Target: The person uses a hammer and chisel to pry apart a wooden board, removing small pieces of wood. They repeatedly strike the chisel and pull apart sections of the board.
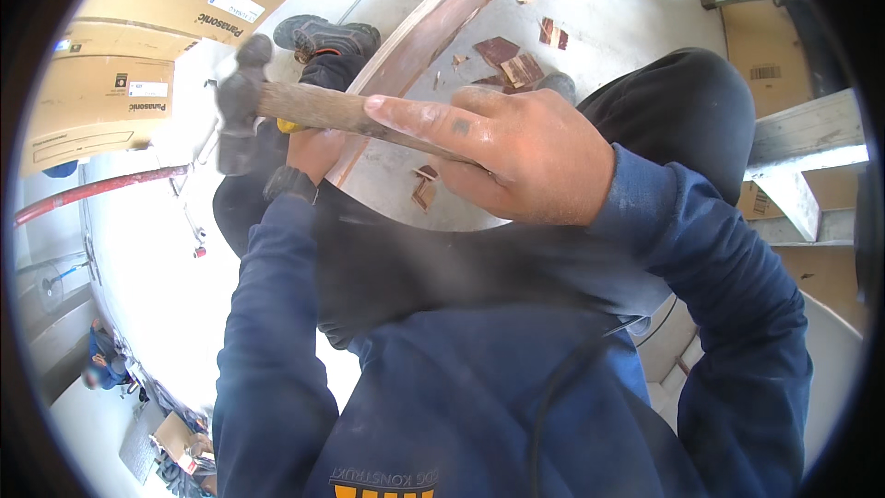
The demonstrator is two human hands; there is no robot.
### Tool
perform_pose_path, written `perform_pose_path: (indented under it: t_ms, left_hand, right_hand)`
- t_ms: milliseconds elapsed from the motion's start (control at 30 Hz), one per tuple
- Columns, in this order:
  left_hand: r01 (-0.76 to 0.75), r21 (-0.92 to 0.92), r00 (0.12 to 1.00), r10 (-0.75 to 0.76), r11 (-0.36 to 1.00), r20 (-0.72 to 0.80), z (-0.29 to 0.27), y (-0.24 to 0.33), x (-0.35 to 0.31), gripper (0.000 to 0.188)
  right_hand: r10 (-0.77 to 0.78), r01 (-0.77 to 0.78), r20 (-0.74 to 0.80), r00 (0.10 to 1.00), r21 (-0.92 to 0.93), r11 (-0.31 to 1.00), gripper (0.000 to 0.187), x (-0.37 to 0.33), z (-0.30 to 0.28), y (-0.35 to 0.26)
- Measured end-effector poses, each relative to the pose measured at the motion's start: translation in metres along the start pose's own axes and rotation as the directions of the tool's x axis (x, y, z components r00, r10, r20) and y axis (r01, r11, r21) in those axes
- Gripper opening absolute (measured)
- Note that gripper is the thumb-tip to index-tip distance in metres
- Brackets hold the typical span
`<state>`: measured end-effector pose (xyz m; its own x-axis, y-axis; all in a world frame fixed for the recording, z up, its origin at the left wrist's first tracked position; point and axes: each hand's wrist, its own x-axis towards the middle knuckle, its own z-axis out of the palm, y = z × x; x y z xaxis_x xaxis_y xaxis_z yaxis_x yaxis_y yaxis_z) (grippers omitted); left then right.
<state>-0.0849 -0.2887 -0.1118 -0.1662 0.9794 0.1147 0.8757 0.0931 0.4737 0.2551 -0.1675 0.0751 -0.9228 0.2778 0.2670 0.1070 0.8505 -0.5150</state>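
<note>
My right hand (pixel 516 157) is closed around the wooden handle of a hammer (pixel 341 112), forefinger stretched along it. The dark steel head (pixel 238 101) is raised at the upper left and blurred. My left hand (pixel 312 152) sits just under the handle, partly hidden by it. It grips a small yellow object (pixel 290 126) held against the lower end of a long reddish-brown board (pixel 433 28). A black band (pixel 289 183) is on my left wrist. Both sleeves are dark blue.
Broken reddish wood pieces (pixel 516 65) lie on the pale floor beyond the board. Cardboard boxes (pixel 138 37) stand at the upper left, a red pipe (pixel 92 189) below them. My black boot (pixel 323 34) and bent knee (pixel 682 92) flank the board. Grey timber (pixel 802 129) is at the right.
</note>
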Motion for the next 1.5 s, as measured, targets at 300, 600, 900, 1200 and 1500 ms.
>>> perform_pose_path:
  t_ms: [300, 600, 900, 1200, 1500]
  left_hand:
    - [0.076, -0.113, 0.997, -0.079, 0.991, -0.017, 0.0, 0.005, 0.004, 0.021]
    - [0.167, -0.472, 0.98, -0.197, 0.866, -0.015, -0.017, 0.022, -0.002, 0.036]
    - [0.192, -0.622, 0.968, -0.249, 0.76, -0.006, -0.022, 0.037, -0.004, 0.039]
    - [0.132, -0.339, 0.985, -0.163, 0.931, -0.062, -0.019, 0.024, -0.004, 0.042]
    - [0.227, -0.295, 0.965, -0.256, 0.928, -0.061, -0.034, 0.059, -0.002, 0.03]
  right_hand:
    - [-0.003, 0.003, 0.008, 1.0, 0.007, 1.0, 0.073, 0.0, 0.001, 0.002]
    - [0.001, -0.001, -0.002, 1.0, -0.003, 1.0, 0.072, -0.001, 0.006, 0.003]
    - [0.046, -0.045, 0.09, 0.995, -0.013, 0.999, 0.069, 0.0, 0.007, 0.006]
    - [0.144, -0.15, 0.204, 0.968, 0.015, 0.989, 0.066, 0.0, 0.004, 0.006]
    - [0.154, -0.165, 0.126, 0.98, 0.082, 0.983, 0.062, 0.027, -0.011, 0.018]
